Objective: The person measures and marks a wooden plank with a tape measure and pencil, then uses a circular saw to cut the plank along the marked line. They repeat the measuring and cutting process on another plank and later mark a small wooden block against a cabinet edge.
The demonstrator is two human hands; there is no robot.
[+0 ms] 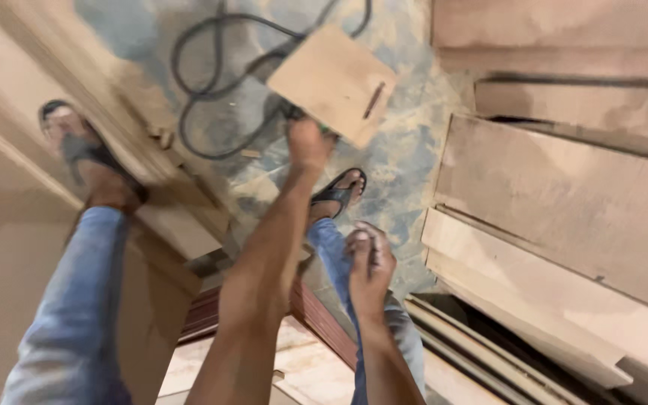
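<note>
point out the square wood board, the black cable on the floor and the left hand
square wood board [331,81], head view, middle of its flat face
black cable [189,94], head view, left side of the loop on the floor
left hand [309,142], head view, back of the hand at the board's lower edge

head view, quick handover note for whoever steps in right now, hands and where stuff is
Left hand: stretched down to the floor, at the edge of a small square board; grip hidden.
Right hand: held near the knee, fingers curled; nothing clearly in it.
A black cable loops on the dusty floor beside the board. Larger boards stacked on the right.
Done: hand is at the board. Left: board not yet raised.
</note>
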